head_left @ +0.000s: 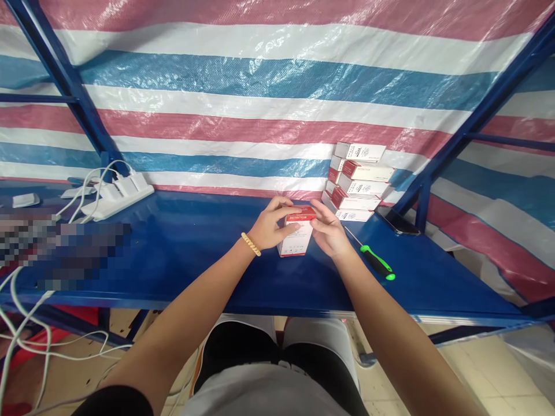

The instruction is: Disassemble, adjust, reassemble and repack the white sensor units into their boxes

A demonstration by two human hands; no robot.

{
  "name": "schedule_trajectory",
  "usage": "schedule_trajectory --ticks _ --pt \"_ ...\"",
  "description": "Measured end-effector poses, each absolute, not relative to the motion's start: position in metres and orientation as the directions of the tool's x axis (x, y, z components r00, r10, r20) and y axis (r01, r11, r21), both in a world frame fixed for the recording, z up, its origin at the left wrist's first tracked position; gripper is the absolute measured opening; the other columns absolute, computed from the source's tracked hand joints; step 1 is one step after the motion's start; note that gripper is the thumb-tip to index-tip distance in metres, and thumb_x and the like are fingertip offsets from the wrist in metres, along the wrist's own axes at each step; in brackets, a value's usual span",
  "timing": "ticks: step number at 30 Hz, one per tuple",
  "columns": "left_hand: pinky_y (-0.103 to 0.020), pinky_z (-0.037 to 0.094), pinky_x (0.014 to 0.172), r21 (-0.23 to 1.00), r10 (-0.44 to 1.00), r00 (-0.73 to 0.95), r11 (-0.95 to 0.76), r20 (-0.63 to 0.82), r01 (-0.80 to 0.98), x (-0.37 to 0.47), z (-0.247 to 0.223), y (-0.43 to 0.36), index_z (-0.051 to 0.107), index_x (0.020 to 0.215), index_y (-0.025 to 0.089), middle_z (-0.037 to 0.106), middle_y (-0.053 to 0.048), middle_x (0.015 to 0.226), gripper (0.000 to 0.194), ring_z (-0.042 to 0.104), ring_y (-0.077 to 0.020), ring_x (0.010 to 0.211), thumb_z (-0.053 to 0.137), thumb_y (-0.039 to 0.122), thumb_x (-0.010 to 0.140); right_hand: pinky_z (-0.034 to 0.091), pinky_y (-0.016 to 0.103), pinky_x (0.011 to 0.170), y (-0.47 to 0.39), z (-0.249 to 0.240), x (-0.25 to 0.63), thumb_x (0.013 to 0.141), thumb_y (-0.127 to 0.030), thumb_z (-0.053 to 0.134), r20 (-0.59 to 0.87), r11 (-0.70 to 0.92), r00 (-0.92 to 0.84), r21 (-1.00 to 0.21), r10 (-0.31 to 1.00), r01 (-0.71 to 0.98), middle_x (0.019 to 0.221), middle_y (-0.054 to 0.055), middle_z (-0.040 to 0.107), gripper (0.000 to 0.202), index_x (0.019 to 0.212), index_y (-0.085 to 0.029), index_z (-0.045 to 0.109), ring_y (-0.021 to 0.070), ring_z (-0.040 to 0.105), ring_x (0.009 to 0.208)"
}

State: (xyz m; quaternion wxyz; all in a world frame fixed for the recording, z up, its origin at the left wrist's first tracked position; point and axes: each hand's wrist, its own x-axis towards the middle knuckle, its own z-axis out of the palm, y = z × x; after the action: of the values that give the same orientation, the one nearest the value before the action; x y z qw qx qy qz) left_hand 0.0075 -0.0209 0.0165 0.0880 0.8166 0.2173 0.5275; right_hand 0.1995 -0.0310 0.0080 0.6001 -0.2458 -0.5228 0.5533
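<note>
A small white and red cardboard box (295,241) marked DETECTOR stands upright on the blue table, close to its middle. My left hand (273,224), with a yellow beaded bracelet at the wrist, grips the box from the left. Its thumb lies across the front face and its fingers reach over the red top. From the other side, my right hand (328,230) holds the upper right edge, the thumb at the front and the fingers toward the back. Right of that hand lies a screwdriver (377,263) with a green and black handle, its shaft pointing to the stacked boxes.
Several similar boxes (358,188) are stacked against the striped tarp (269,75). Beside them a dark phone (398,221) lies near the blue frame post. A white power strip (121,196) with plugs and cables sits at the left. A blurred patch (82,254) covers the left tabletop.
</note>
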Motion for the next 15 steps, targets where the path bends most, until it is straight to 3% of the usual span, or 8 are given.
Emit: schedule_trajectory --ticks 6,9,13,15 --pt "-0.043 0.046 0.104 0.429 0.549 0.345 -0.825 0.761 0.368 0.01 0.015 -0.024 0.06 0.123 0.022 0.046 -0.01 0.128 0.037 0.046 -0.0269 0.127 0.051 0.043 0.093 0.051 0.044 0.095 -0.028 0.004 0.194 0.064 -0.04 0.084 0.382 0.33 -0.084 -0.873 0.92 -0.359 0.096 -0.001 0.075 0.037 0.098 -0.031 0.073 0.0218 0.069 0.092" --pt "-0.044 0.045 0.106 0.463 0.598 0.366 -0.794 0.713 0.394 0.009 0.013 -0.026 0.054 0.128 0.023 0.042 -0.011 0.136 0.041 0.043 -0.0289 0.132 0.057 0.039 0.09 0.052 0.045 0.093 -0.027 0.003 0.195 0.062 -0.044 0.085 0.395 0.359 -0.061 -0.881 0.917 -0.308 0.096 0.0 0.075 0.04 0.097 -0.03 0.073 0.0238 0.069 0.093" --pt "-0.045 0.048 0.102 0.503 0.618 0.49 -0.786 0.615 0.36 0.005 0.003 -0.022 0.031 0.143 0.022 0.046 -0.014 0.139 0.081 0.052 -0.0297 0.125 0.073 0.035 0.075 0.052 0.048 0.095 -0.026 0.003 0.198 0.062 -0.045 0.084 0.419 0.394 -0.046 -0.88 0.907 -0.266 0.104 0.003 0.074 0.04 0.097 -0.029 0.073 0.0262 0.068 0.1" --pt "-0.047 0.049 0.1 0.514 0.646 0.459 -0.763 0.61 0.391 0.005 -0.003 -0.019 0.015 0.148 0.019 0.049 -0.017 0.138 0.095 0.056 -0.0303 0.122 0.074 0.032 0.074 0.051 0.048 0.097 -0.026 0.002 0.202 0.063 -0.039 0.084 0.475 0.453 -0.027 -0.854 0.88 -0.257 0.114 0.002 0.072 0.032 0.091 -0.028 0.074 0.0268 0.065 0.108"
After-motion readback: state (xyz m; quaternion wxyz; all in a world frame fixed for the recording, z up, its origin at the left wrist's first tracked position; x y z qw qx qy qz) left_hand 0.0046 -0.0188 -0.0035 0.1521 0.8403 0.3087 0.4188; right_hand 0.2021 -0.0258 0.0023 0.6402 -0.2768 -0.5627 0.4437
